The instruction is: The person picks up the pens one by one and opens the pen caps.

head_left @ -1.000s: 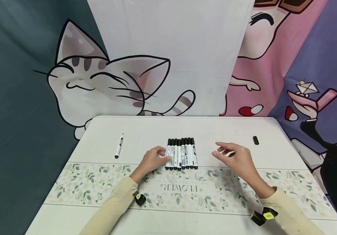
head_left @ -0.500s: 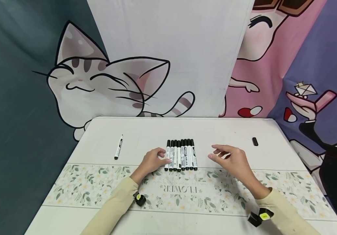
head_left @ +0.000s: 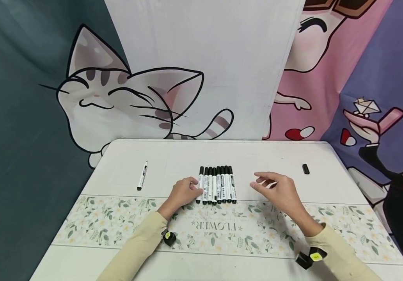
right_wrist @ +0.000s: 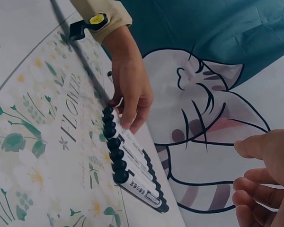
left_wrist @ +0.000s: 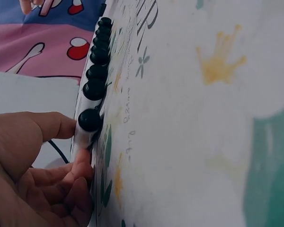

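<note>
Markers (head_left: pixel 219 185) lie side by side before us | left hand (head_left: pixel 183 192) pinches the end marker (head_left: pixel 200 178) — to keep it in line, we judge | right hand (head_left: pixel 279 191), loosely curved, hovers empty beside them | uncapped pen (head_left: pixel 142 176) left, loose cap (head_left: pixel 305 169) right

From here I count eight capped markers (head_left: pixel 219 185), one uncapped marker (head_left: pixel 142 176), one cap (head_left: pixel 305 169), one left hand (head_left: pixel 183 191), one right hand (head_left: pixel 281 192).
</note>
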{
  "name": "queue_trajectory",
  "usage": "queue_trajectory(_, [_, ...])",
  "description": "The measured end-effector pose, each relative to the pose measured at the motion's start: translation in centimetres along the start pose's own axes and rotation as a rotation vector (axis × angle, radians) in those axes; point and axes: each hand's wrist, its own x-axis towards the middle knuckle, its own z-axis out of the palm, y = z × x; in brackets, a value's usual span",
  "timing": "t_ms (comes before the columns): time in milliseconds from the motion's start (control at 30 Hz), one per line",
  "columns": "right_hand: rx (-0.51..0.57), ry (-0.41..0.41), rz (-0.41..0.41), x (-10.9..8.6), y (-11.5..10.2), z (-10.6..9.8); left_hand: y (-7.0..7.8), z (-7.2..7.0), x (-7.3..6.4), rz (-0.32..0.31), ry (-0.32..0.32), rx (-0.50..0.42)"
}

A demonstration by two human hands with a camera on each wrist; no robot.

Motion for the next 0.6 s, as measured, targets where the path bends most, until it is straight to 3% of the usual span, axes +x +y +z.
queue_trajectory(267, [-0.009, 0.015, -0.007, 0.5, 0.0, -0.4, -0.1, -0.1, 0.0, -0.021, 0.080, 0.022])
queue_trajectory(600, [-0.011, 0.016, -0.026, 1.1, -0.5, -0.9, 0.0, -1.4, -0.9, 0.010, 0.127, -0.117])
